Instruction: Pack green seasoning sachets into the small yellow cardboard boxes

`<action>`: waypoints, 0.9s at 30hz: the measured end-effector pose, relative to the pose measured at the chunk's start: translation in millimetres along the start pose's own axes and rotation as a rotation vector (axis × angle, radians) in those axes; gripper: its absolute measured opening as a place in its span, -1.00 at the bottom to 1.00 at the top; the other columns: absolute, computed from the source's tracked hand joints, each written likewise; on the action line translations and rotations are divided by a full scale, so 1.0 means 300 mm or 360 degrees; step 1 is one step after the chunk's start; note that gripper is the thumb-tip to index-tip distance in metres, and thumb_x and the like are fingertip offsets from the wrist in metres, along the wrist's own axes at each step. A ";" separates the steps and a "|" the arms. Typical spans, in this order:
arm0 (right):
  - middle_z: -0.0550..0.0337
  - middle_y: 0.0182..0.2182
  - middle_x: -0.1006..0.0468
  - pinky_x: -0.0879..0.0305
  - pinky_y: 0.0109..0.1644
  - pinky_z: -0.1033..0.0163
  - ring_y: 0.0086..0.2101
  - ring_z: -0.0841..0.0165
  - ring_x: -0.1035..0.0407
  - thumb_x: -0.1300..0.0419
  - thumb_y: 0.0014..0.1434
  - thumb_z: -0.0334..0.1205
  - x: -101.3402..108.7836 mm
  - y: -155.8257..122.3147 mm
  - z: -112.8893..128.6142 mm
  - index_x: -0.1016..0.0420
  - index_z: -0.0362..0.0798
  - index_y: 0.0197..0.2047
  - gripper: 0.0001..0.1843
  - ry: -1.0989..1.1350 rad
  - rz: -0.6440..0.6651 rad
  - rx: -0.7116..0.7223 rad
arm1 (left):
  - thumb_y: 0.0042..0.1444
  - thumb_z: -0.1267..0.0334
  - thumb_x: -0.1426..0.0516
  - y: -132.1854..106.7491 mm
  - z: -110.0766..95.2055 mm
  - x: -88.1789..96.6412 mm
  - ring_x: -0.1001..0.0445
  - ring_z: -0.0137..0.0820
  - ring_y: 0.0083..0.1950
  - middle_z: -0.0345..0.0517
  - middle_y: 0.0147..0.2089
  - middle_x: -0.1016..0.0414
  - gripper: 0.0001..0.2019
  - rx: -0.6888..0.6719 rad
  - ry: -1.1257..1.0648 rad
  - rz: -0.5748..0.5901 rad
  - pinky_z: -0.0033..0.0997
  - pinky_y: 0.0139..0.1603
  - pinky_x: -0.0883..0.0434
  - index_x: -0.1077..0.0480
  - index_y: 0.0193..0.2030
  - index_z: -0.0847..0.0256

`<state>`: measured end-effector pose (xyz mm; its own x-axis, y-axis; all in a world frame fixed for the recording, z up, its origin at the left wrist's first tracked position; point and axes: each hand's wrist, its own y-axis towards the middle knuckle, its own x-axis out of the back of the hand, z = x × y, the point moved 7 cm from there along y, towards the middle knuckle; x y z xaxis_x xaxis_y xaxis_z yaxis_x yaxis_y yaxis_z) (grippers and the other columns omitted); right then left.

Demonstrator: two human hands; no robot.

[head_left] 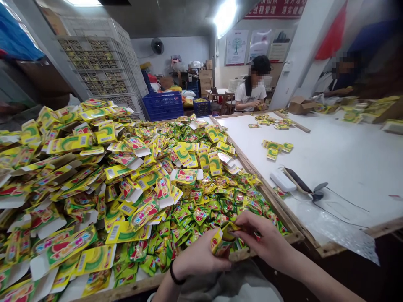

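My left hand [203, 253], with a black band at the wrist, is closed around a small yellow carton [216, 241] near the table's front edge. The thumb and fingers of my right hand [266, 241] pinch together at the carton's upper end. A yellow-green piece shows at these fingertips; whether it is a packet or the carton's flap I cannot tell. Under and beyond my hands lie many small green candy packets [201, 214]. A large heap of yellow and green cartons [126, 218], several with white end flaps open, rises to the left.
A wooden rail [267, 197] borders the heap. On the white table [333, 155] to the right lie a phone [297, 180], a white case [282, 180], cables, bubble wrap [343, 235] and a few cartons [275, 149]. Two people sit farther back. Stacked crates [97, 63] stand at back left.
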<state>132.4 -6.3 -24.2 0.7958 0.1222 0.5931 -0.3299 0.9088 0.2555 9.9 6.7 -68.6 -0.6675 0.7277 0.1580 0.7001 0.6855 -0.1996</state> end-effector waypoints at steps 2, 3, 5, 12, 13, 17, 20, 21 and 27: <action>0.11 -0.27 -0.43 -0.30 -0.19 0.27 -0.27 0.34 -0.34 -0.05 0.23 -0.31 -0.005 -0.002 0.015 -0.32 -0.04 -0.22 -0.94 -0.0051 -0.0047 0.0102 | -0.25 0.32 -0.27 0.005 0.003 -0.005 -0.25 -0.45 -0.30 -0.25 -0.30 -0.38 -0.58 0.0041 0.0019 0.0032 -0.46 -0.22 -0.28 -0.35 -0.17 0.25; 0.08 -0.24 -0.43 -0.29 -0.15 0.25 -0.22 0.33 -0.34 -0.02 0.24 -0.32 -0.008 -0.001 0.028 -0.34 -0.05 -0.24 -0.91 -0.0075 -0.0047 0.0174 | -0.24 0.34 -0.25 0.008 0.006 -0.007 -0.22 -0.48 -0.35 -0.27 -0.35 -0.35 -0.63 0.0061 0.0008 0.0052 -0.49 -0.28 -0.27 -0.35 -0.21 0.26; 0.07 -0.24 -0.44 -0.28 -0.15 0.25 -0.22 0.33 -0.34 0.02 0.27 -0.31 -0.010 0.005 0.047 -0.39 -0.05 -0.26 -0.83 -0.0064 0.0021 0.0237 | -0.22 0.38 -0.23 0.011 0.013 -0.006 -0.19 -0.51 -0.38 -0.29 -0.38 -0.32 -0.69 0.0080 -0.0041 0.0058 -0.52 -0.34 -0.25 -0.36 -0.24 0.26; 0.15 -0.23 -0.51 -0.28 -0.11 0.30 -0.20 0.35 -0.39 -0.04 0.26 -0.28 -0.026 0.007 0.084 -0.50 0.00 -0.17 -0.79 0.0292 0.0474 0.0061 | -0.23 0.45 -0.23 0.018 -0.009 -0.034 -0.35 -0.40 -0.14 -0.17 -0.09 -0.40 -0.44 -0.0112 -0.0296 0.0107 -0.41 -0.08 -0.31 -0.29 0.02 0.22; 0.16 -0.24 -0.51 -0.28 -0.12 0.31 -0.21 0.37 -0.39 -0.04 0.25 -0.30 -0.034 0.002 0.082 -0.50 0.00 -0.19 -0.79 0.0311 0.0485 0.0038 | -0.24 0.45 -0.24 0.022 -0.014 -0.042 -0.36 -0.36 -0.09 -0.15 -0.04 -0.39 -0.40 -0.0153 -0.0302 0.0109 -0.38 -0.02 -0.31 -0.28 0.04 0.21; 0.14 -0.26 -0.43 -0.29 -0.14 0.29 -0.23 0.36 -0.35 -0.04 0.25 -0.30 0.007 0.009 0.014 -0.51 -0.01 -0.26 -0.80 0.0087 0.0282 0.0029 | -0.16 0.36 -0.27 0.053 -0.007 -0.030 -0.29 -0.24 0.16 0.01 0.21 -0.23 -0.18 -0.0252 -0.0363 -0.0003 -0.26 0.16 -0.24 -0.02 0.26 0.11; 0.05 -0.20 -0.36 -0.29 -0.11 0.18 -0.19 0.27 -0.32 -0.04 0.24 -0.20 0.188 0.064 -0.096 -0.51 -0.03 -0.27 -0.77 -0.0328 -0.0283 0.0053 | 0.06 0.23 -0.14 0.082 0.003 0.080 -0.20 -0.24 0.25 0.04 0.28 -0.14 -0.33 -0.0371 0.0042 -0.0396 -0.21 0.20 -0.21 0.05 0.29 0.06; 0.02 -0.20 -0.35 -0.29 -0.11 0.14 -0.19 0.23 -0.32 -0.03 0.24 -0.16 0.267 0.081 -0.137 -0.50 -0.04 -0.22 -0.76 -0.0506 -0.0561 0.0015 | 0.11 0.21 -0.08 0.089 0.004 0.130 -0.21 -0.25 0.24 0.03 0.25 -0.20 -0.45 -0.0390 0.0336 -0.0568 -0.19 0.20 -0.21 -0.04 0.25 0.07; -0.13 -0.03 -0.36 -0.14 0.04 0.04 0.02 0.08 -0.18 -0.05 0.20 -0.05 0.235 0.229 -0.328 -0.25 -0.17 0.11 -0.51 -0.1173 -0.0438 -0.0139 | 0.13 0.37 0.04 0.201 0.040 0.325 -0.31 -0.17 0.14 0.14 0.08 -0.38 -0.66 -0.0369 0.1207 -0.0869 -0.02 0.18 -0.21 -0.28 0.06 0.26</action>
<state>215.6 104.0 -40.1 0.2914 -0.3796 0.8781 -0.1048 0.8997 0.4238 -15.9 118.7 -76.9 -0.6315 0.0723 0.7720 0.4287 0.8622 0.2699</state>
